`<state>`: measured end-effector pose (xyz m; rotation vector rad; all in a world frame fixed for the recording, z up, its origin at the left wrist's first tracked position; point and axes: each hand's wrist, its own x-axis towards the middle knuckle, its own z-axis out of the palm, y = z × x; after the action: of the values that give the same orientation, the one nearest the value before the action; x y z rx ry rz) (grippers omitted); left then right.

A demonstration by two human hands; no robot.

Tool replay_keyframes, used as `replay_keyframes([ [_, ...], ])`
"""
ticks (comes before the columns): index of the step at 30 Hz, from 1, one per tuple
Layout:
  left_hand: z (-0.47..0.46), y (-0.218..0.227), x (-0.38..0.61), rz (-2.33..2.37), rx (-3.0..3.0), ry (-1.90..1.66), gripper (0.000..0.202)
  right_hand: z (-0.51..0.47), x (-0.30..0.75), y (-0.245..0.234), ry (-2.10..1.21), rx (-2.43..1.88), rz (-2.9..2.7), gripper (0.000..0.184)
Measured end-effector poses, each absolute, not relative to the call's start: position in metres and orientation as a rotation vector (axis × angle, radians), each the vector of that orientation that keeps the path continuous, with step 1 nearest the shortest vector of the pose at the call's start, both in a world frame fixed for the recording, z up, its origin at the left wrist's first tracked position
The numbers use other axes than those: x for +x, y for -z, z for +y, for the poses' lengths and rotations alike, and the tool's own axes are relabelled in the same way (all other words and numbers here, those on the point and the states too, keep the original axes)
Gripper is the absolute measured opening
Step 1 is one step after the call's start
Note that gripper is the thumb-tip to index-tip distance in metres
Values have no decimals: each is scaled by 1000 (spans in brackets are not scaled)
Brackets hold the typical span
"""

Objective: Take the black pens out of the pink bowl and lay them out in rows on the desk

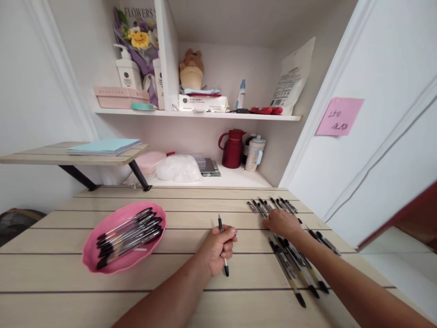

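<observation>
My left hand is closed round a pen in the middle of the table. The pen's bare point faces away from me and its black end sticks out below my fist. At the right, my right hand reaches down with fingers bent together among several short black and clear pen pieces. What its fingertips hold is hidden. Nearer me, several long clear pens with black ends lie side by side, partly under my right forearm. A pink scalloped bowl at the left holds several pens.
The slatted wooden table meets a white shelf unit. On its lower level stand a red jug, a speckled bottle and a white plastic bag. A small raised stand at back left carries blue paper.
</observation>
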<state>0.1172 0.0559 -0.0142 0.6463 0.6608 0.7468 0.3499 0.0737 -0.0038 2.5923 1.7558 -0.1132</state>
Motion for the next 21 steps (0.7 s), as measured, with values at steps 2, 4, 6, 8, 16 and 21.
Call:
replay_keyframes([
  [2,56,15,117,663,647,-740,29,76,351,3,106,2604,1756,26],
  [4,57,15,117,661,648,-733,28,77,353,2,101,2612,1754,25],
  [6,57,16,117,656,650,-728,28,76,354,0,95,2617,1755,24],
  [8,58,16,117,655,650,-726,28,73,351,-4,82,2647,1764,23],
  [16,57,15,118,630,651,-729,28,38,283,-16,1464,2552,2436,17],
  [21,57,15,118,625,669,-740,27,26,256,-11,1721,2623,2412,17],
])
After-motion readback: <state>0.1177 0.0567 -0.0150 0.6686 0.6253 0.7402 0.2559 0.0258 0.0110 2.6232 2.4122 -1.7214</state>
